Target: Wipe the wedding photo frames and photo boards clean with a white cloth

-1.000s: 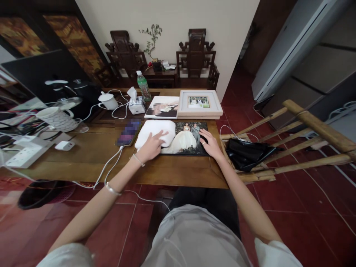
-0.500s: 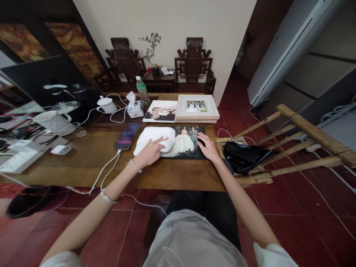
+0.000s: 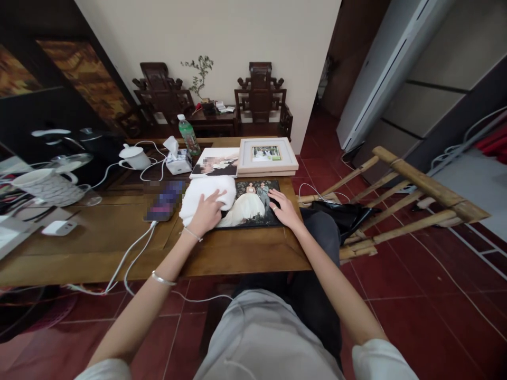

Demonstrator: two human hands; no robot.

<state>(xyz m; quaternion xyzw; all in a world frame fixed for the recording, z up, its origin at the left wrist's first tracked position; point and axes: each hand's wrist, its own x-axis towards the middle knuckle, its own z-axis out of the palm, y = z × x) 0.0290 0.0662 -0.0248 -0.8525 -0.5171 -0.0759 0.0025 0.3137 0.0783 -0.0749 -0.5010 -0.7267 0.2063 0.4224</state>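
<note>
A large wedding photo panel lies flat near the table's front edge, showing a couple in a white gown and a grey suit. Folded white cloth covers its left part. My left hand rests on the cloth with fingers spread, pressing it down rather than gripping it. On the panel's right end lies my right hand, its fingers stretched out flat over the picture. What lies beneath the cloth is hidden.
Behind the panel are a white-framed photo and another photo print. Leftward are a phone on a cable, a tissue box, a green bottle and a lidded cup. A bamboo chair stands at right.
The whole scene has shifted left in view as the head turned. My left hand stays on the cloth, its fingers slightly more spread. My right hand keeps its place on the panel.
</note>
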